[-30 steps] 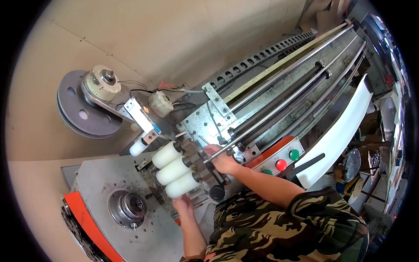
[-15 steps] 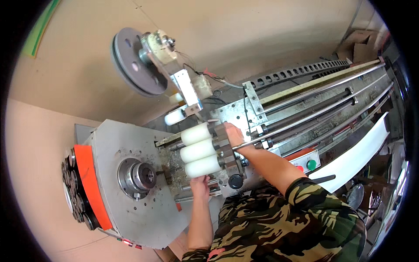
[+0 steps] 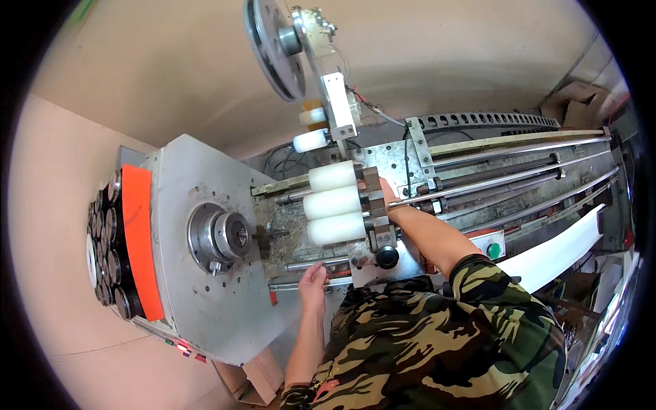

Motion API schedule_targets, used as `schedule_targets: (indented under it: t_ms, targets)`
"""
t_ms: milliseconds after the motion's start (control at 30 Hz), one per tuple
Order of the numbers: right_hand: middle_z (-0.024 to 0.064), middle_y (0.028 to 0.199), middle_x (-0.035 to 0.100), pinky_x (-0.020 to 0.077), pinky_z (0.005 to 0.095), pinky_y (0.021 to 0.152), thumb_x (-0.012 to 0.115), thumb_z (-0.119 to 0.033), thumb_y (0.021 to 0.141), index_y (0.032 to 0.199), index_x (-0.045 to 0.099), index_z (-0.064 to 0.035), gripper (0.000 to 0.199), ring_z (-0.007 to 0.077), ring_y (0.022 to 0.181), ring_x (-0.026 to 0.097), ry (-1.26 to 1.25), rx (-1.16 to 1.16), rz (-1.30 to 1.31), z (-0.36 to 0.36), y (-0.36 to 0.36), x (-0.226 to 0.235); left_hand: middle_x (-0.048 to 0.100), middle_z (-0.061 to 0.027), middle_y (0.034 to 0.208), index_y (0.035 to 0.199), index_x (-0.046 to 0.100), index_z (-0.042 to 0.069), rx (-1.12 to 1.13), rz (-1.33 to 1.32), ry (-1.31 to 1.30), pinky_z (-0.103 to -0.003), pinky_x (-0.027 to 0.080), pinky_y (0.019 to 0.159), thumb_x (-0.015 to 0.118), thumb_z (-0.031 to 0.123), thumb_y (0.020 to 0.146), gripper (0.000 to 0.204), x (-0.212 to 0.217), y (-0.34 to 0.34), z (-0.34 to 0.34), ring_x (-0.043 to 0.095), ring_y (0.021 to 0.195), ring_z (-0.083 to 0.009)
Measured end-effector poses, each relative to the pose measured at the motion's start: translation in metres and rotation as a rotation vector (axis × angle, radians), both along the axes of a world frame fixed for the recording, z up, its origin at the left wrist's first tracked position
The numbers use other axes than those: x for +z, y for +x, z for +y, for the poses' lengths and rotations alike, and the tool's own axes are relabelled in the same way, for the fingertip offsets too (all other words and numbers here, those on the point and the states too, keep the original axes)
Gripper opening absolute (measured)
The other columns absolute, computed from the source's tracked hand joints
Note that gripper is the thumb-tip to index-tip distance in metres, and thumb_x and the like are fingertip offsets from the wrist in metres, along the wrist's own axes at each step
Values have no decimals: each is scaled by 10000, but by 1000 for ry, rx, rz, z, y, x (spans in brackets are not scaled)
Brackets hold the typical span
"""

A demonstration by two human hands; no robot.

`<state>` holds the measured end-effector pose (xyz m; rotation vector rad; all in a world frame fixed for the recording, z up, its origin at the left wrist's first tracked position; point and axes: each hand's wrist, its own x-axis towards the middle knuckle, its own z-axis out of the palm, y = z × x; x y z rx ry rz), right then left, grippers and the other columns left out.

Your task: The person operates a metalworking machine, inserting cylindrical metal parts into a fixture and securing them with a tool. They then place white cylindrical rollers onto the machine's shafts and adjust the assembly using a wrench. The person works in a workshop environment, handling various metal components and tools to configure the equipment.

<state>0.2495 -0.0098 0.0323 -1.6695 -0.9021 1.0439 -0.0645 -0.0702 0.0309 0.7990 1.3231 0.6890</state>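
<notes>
The left hand (image 3: 313,280) is curling beside the rod (image 3: 337,262), its pinch unclear. The right hand (image 3: 388,193), grip hidden, is apparently steadying the block (image 3: 373,195) supporting three rollers (image 3: 333,203).

The fingers of the right hand (image 3: 387,191) are hidden behind the metal blocks (image 3: 373,198). At the machine bed's (image 3: 280,244) near edge, whether the left hand (image 3: 314,278) grips anything is too small to tell. The grey disc (image 3: 281,75) is cut off above; the right arm (image 3: 437,239) partly hides the button panel (image 3: 483,242).
</notes>
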Motion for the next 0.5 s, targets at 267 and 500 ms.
schedule_targets:
  t_ms: [267,500]
  targets:
    - [160,854,689,519,356,739,661,-166,795,957,681,-44,203,298,789,667,-107,-79,-370,-48,22,-62,658,-20,922,1091,650,2,-224,5,285,-261,472,723,711,109,845,275,-44,42,45,593,799,-119]
    - [216,865,645,502,454,738,559,-53,764,855,636,-45,119,402,864,625,-297,221,-737,-66,23,-11,663,-142,947,987,664,73,-530,564,1004,-505,470,783,624,176,786,229,-90,85,75,601,877,-402]
